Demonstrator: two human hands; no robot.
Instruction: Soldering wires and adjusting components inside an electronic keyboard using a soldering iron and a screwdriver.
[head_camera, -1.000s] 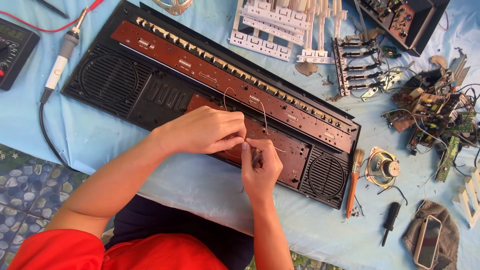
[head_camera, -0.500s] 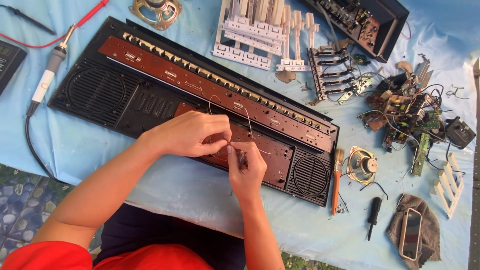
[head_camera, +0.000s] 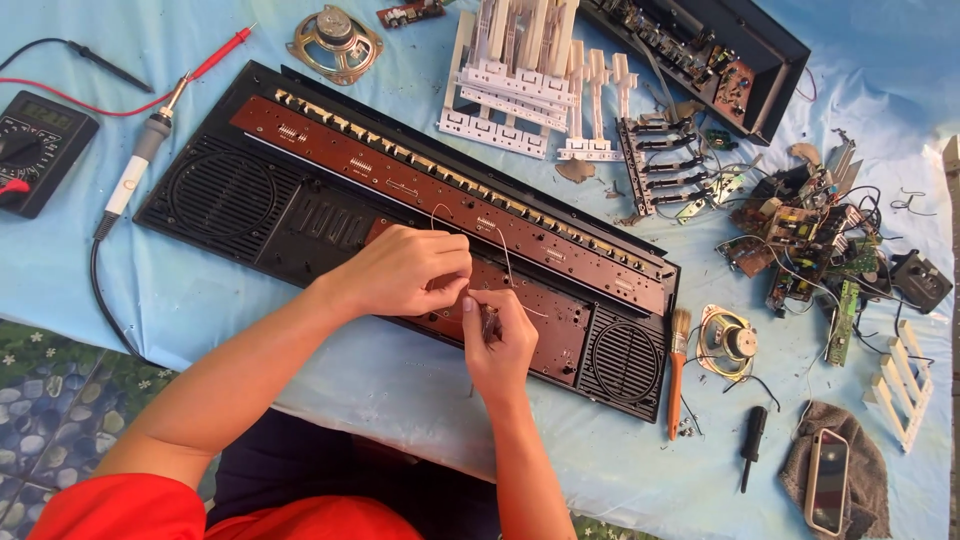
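Keyboard (head_camera: 300, 200), long and black, is lying open across the blue surface (head_camera: 60, 270), slanting from the top left down to the right. It is showing a round speaker grille at each end and long brown boards (head_camera: 450, 200) inside. Another black case (head_camera: 730, 50) full of parts is sitting at the top right. White keys (head_camera: 520, 70) are lying in a pile above the keyboard. A heap of small boards and wires (head_camera: 810, 250) is resting at the right, well apart from the hands.

The left hand (head_camera: 405, 270) is lying on the lower brown board near the middle of the keyboard. Its grip is pinched together on a thin pale wire (head_camera: 500, 245) that is looping up over the board. The right hand (head_camera: 500, 335) is touching the left hand just beside it. Its fingers are closed together at the same spot on the wire, and something small and dark is showing in them, but it is too small to tell what.

A black meter (head_camera: 40, 150) with red and black leads is sitting at the far left. A soldering iron (head_camera: 135, 175) is lying next to it. A loose speaker (head_camera: 335, 42) is resting at the top. A phone (head_camera: 828, 480) is lying on a grey cloth at the bottom right. A brush (head_camera: 678, 370) and a small screwdriver (head_camera: 752, 445) are lying to the right of the keyboard.
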